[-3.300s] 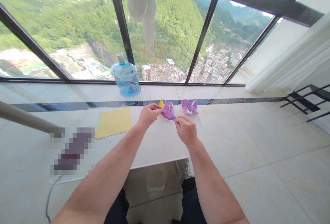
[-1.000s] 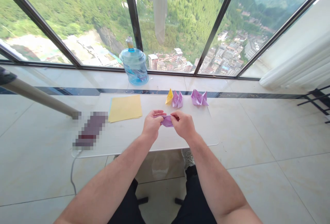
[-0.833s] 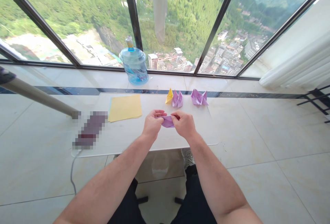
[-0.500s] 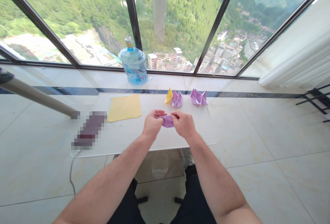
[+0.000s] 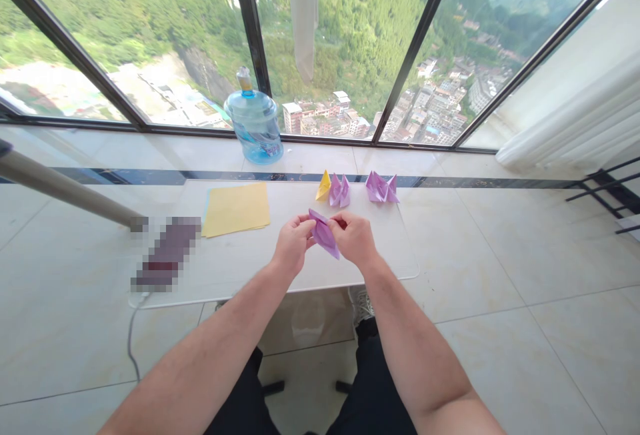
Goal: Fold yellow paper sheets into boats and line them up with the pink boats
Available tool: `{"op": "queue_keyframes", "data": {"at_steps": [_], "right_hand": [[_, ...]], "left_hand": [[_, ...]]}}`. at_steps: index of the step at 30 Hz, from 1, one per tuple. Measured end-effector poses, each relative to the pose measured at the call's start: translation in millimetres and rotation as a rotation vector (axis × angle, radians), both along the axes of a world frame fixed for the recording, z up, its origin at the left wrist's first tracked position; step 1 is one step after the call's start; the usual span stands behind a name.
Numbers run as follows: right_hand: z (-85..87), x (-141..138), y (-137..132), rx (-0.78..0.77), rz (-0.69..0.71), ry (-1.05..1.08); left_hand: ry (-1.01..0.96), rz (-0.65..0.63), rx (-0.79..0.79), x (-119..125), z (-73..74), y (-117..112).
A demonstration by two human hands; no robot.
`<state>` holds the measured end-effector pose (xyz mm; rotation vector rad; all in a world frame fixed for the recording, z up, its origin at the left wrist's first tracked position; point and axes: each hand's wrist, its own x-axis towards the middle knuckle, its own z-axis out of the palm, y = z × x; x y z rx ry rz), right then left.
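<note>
A folded purple paper piece [image 5: 323,234] sits tilted between both hands, above the middle of a low white table [image 5: 240,275]. My left hand [image 5: 293,243] pinches its left edge with closed fingers. My right hand [image 5: 356,239] grips its right side, fingers closed. Just beyond the hands, at the table's far edge, stand a yellow folded figure [image 5: 324,186], a purple folded figure [image 5: 339,191] and another purple folded figure [image 5: 381,187].
A stack of yellow sheets [image 5: 236,209] lies at the table's far left; a blurred dark object [image 5: 165,261] lies at the near left. A blue water jug [image 5: 254,123] stands on the window ledge. A pale pole [image 5: 60,187] slants in from the left. Black rack [image 5: 605,191] at right.
The purple piece has turned from lying flat between my hands to standing tilted, one corner up. The hands moved closer to me since the earliest frame. The view shifted slightly.
</note>
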<state>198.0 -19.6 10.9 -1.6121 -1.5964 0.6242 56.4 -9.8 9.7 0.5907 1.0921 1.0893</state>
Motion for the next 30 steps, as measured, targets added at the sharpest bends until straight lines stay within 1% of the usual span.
{"op": "queue_keyframes", "data": {"at_steps": [3, 8, 11, 17, 20, 23, 30], "right_hand": [[-2.1, 0.9, 1.5, -0.022, -0.001, 0.062], [-2.5, 1.1, 2.6, -0.059, 0.027, 0.113], [-2.3, 2.0, 3.3, -0.086, 0.021, 0.132], [-0.8, 2.9, 4.2, -0.11, -0.066, 0.144], [0.5, 0.9, 4.5, -0.121, -0.088, 0.167], [0.2, -1.5, 5.4, -0.131, -0.097, 0.194], [-6.6, -4.8, 8.0, -0.199, -0.093, 0.306]], "left_hand": [[-0.003, -0.053, -0.023, 0.6, 0.2, -1.2], [0.126, -0.045, 0.081, 3.7, -0.2, -3.7], [0.117, -0.057, 0.093, 3.8, 0.5, -4.5], [0.076, -0.094, 0.093, 1.0, 0.0, -4.6], [0.05, -0.115, 0.1, 1.1, -0.6, -5.1], [0.031, -0.137, 0.101, 1.9, -0.1, -6.3], [0.026, -0.115, 0.078, 1.9, 1.8, -7.8]]}}
